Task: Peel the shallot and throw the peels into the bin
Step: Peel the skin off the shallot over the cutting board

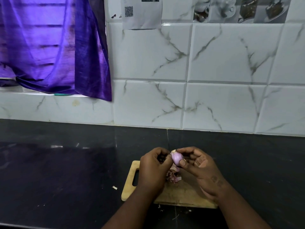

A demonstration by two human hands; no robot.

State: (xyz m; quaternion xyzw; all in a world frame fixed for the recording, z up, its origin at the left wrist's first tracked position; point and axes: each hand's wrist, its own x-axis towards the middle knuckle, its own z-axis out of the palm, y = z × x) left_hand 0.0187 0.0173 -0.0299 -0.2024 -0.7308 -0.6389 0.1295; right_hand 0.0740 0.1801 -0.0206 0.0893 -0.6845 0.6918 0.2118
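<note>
A smooth, glossy oval shallot (176, 158) is gripped between the curled fingers of the left hand (153, 169) and right hand (200, 169), above papery peels (173, 176) heaped on a wooden cutting board (179, 194).

Directly under both hands — a wooden cutting board (173, 194), with a small heap of peels (173, 176) lying just below the fingers. Left of the left hand (154, 169): open dark countertop (57, 171), bare but for one pale scrap (114, 187) beside the board. Right of the right hand (200, 169): open counter as well. Beyond the hands, a strip of free counter, then blocked by the tiled wall (214, 71) — with a purple curtain (54, 47) hanging far off to the upper left.
</note>
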